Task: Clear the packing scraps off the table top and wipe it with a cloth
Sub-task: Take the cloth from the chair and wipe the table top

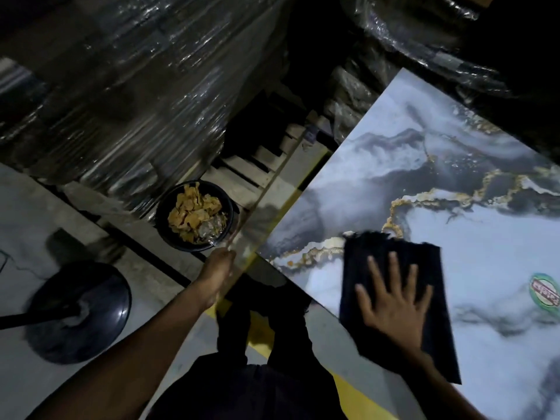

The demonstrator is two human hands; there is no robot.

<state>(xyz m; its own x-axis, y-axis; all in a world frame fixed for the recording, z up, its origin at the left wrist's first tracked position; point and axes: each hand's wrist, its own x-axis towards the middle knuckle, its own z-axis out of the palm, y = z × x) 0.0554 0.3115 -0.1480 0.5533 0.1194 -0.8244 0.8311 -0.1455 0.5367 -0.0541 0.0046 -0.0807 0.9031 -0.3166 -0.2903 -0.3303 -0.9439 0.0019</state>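
Marbled table top [439,183]: right hand [394,301] flat on dark cloth [394,262]; left hand [216,268] grips strip [260,192]; sticker [545,290] illegible.

You have one label only: an oval green-rimmed sticker [545,290] on the marble-pattern table top [454,177]; its red lettering is too blurred to read.

The green sticker [545,294] is cut off right, its lettering unreadable.
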